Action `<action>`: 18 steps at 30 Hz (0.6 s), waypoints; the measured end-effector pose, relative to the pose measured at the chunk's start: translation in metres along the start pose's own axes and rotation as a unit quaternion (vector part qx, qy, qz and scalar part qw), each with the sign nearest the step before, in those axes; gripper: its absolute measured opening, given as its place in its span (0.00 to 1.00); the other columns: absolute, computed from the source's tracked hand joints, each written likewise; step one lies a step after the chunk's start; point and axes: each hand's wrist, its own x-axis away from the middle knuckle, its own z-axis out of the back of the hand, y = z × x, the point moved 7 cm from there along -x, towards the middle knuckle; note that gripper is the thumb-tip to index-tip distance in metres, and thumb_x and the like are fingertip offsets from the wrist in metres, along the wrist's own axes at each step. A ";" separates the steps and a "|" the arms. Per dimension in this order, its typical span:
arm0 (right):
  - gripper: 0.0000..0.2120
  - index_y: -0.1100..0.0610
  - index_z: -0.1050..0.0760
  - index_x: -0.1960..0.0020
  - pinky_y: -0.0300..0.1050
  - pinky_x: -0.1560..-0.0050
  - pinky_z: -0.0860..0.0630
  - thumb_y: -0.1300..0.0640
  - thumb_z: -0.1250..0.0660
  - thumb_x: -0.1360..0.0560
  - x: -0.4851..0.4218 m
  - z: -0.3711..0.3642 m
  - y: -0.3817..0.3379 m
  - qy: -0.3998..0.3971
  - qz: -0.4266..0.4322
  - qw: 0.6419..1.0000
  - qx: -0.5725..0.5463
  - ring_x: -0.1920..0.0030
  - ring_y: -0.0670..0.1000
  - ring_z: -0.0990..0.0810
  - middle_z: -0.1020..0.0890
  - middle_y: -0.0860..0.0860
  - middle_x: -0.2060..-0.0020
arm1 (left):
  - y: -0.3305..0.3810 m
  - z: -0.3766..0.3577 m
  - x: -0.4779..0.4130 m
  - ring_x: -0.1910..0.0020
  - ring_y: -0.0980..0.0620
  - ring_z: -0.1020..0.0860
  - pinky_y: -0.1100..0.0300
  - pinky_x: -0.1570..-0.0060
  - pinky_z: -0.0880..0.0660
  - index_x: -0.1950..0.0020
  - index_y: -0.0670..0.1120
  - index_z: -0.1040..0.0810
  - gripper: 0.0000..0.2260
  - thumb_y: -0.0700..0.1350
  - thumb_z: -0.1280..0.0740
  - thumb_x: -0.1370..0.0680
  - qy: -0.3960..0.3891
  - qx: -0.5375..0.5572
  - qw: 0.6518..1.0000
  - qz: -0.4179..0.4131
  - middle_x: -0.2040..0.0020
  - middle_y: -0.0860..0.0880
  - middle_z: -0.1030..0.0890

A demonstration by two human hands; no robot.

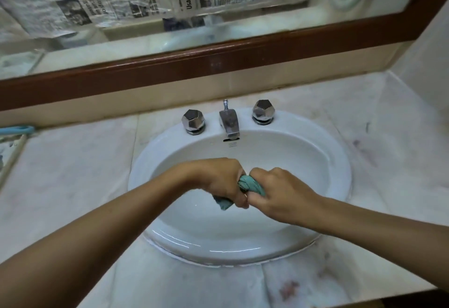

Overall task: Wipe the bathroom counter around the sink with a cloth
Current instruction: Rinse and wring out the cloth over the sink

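Observation:
A teal cloth (250, 184) is twisted into a tight roll above the bowl of the white oval sink (340, 162). My left hand (218, 179) grips its left end, and a bit of cloth sticks out below that fist. My right hand (279, 193) grips the other end, knuckles touching the left hand. Most of the cloth is hidden inside both fists. The pale marble counter (73, 174) surrounds the sink and shows dark smudges on the right and reddish stains at the front.
A chrome spout (229, 123) stands behind the bowl between two faceted chrome knobs (193, 121) (263, 114). A brown wooden mirror frame (218, 57) runs along the back, with newspaper reflected above. A light blue object (17, 130) lies at the far left edge.

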 end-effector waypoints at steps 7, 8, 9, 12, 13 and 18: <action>0.15 0.53 0.29 0.72 0.32 0.78 0.51 0.49 0.43 0.30 0.022 -0.018 0.008 -0.348 -0.271 0.685 -0.580 0.82 0.44 0.43 0.38 0.48 0.80 | 0.048 -0.011 0.044 0.37 0.43 0.26 0.51 0.44 0.31 0.29 0.43 0.33 0.30 0.38 0.32 0.31 0.463 -0.366 0.780 -0.208 0.38 0.44 0.23; 0.11 0.53 0.29 0.70 0.31 0.78 0.50 0.50 0.40 0.32 0.025 -0.015 0.001 -0.410 -0.238 0.646 -0.598 0.82 0.43 0.44 0.38 0.47 0.80 | 0.051 -0.010 0.047 0.40 0.44 0.25 0.51 0.45 0.31 0.28 0.43 0.34 0.29 0.39 0.33 0.29 0.486 -0.362 0.765 -0.218 0.42 0.45 0.21; 0.07 0.54 0.29 0.66 0.31 0.79 0.49 0.51 0.38 0.34 0.028 -0.010 -0.006 -0.457 -0.204 0.613 -0.611 0.81 0.43 0.44 0.37 0.47 0.80 | 0.051 -0.006 0.050 0.46 0.44 0.22 0.51 0.48 0.29 0.30 0.43 0.32 0.27 0.39 0.32 0.28 0.510 -0.352 0.750 -0.234 0.48 0.45 0.20; 0.05 0.55 0.34 0.62 0.31 0.79 0.48 0.56 0.37 0.34 0.031 -0.001 -0.010 -0.513 -0.151 0.582 -0.613 0.79 0.45 0.45 0.36 0.47 0.79 | 0.051 0.016 0.045 0.70 0.44 0.24 0.55 0.73 0.29 0.50 0.40 0.21 0.11 0.37 0.31 0.32 0.513 -0.317 0.755 -0.256 0.66 0.46 0.23; 0.06 0.55 0.36 0.62 0.30 0.78 0.48 0.58 0.38 0.34 0.028 0.002 -0.007 -0.508 -0.147 0.603 -0.598 0.79 0.45 0.46 0.37 0.47 0.79 | 0.049 0.022 0.039 0.75 0.43 0.26 0.60 0.78 0.34 0.59 0.41 0.22 0.06 0.37 0.30 0.35 0.488 -0.331 0.771 -0.242 0.70 0.46 0.24; 0.13 0.56 0.34 0.70 0.37 0.77 0.42 0.62 0.30 0.34 -0.007 0.013 0.017 -0.334 -0.118 0.869 -0.346 0.79 0.50 0.38 0.34 0.52 0.79 | 0.055 0.032 0.016 0.72 0.42 0.28 0.59 0.71 0.39 0.61 0.43 0.23 0.05 0.44 0.30 0.33 0.336 -0.410 0.844 -0.088 0.68 0.45 0.23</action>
